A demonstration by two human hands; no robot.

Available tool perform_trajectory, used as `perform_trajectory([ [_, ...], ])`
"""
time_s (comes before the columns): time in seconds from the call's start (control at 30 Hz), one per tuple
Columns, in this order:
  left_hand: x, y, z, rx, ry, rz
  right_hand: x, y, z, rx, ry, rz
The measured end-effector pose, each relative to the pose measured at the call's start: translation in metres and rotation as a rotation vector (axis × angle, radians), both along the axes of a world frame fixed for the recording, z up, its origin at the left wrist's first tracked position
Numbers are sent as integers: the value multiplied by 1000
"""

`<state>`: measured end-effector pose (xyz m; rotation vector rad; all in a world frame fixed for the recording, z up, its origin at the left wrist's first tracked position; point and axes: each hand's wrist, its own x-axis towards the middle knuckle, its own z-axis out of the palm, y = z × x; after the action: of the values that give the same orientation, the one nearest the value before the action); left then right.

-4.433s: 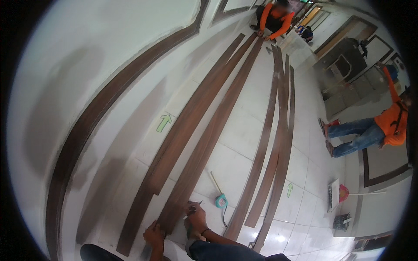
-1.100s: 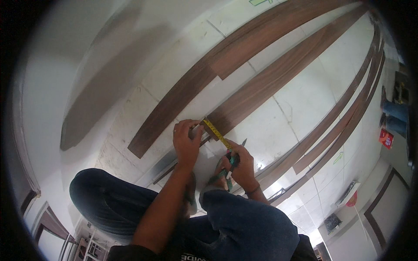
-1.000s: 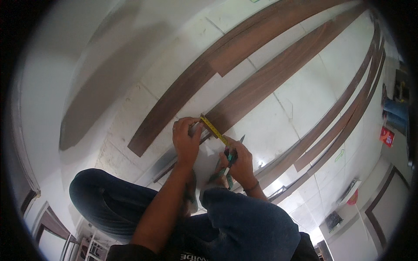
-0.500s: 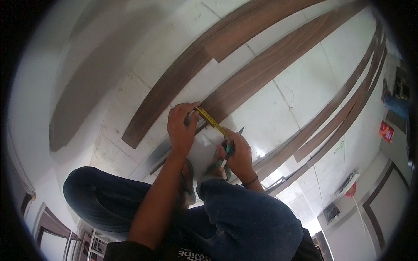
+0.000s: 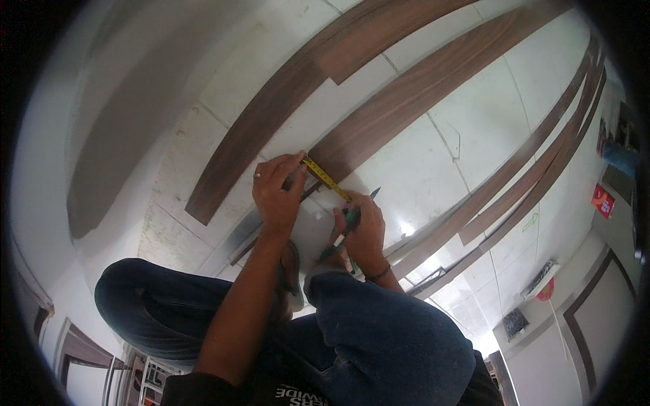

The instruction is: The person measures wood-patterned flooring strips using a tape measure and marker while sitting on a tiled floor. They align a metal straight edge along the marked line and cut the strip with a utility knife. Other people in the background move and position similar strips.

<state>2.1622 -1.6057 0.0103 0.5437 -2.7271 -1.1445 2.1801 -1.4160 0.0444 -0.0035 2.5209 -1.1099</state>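
Note:
A yellow tape measure blade (image 5: 326,180) stretches across the near end of a dark brown wooden plank (image 5: 406,98) on the floor. My left hand (image 5: 276,193) pinches the blade's end at the plank's left corner. Near the right corner, my right hand (image 5: 367,233) is closed round the tape measure, whose green and black body is mostly hidden by the fingers. A slim pen-like tool with a dark pointed tip (image 5: 376,193) is also in that hand; its exact kind is unclear. Between my arms, a sandalled foot (image 5: 291,267) shows.
Joined brown planks (image 5: 257,132) lie to the left, along the wall. Several narrower strips (image 5: 508,176) run down the right over pale floor tiles (image 5: 467,122). A metal bar (image 5: 247,237) lies beside my left forearm. A red packet (image 5: 602,201) is at the far right.
The view has shifted slightly. Both hands keep the tape across the plank's end, and the right hand has turned a little with the pointed tool.

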Motion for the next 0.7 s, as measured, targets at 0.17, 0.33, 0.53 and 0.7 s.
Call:
perform_trajectory([
  [0.17, -1, 0, -1, -10, 22, -5, -17, -15, -7, -81, 79, -140],
  [0.33, -2, -1, 1, 5, -16, -7, -19, -18, -11, -107, 94, -227],
  [0.53, -1, -2, 0, 25, -6, 1, -14, -19, -10, -99, 196, -164],
  [0.7, -1, 0, 0, 1, -11, -16, -7, -16, -18, -87, 142, -173],
])
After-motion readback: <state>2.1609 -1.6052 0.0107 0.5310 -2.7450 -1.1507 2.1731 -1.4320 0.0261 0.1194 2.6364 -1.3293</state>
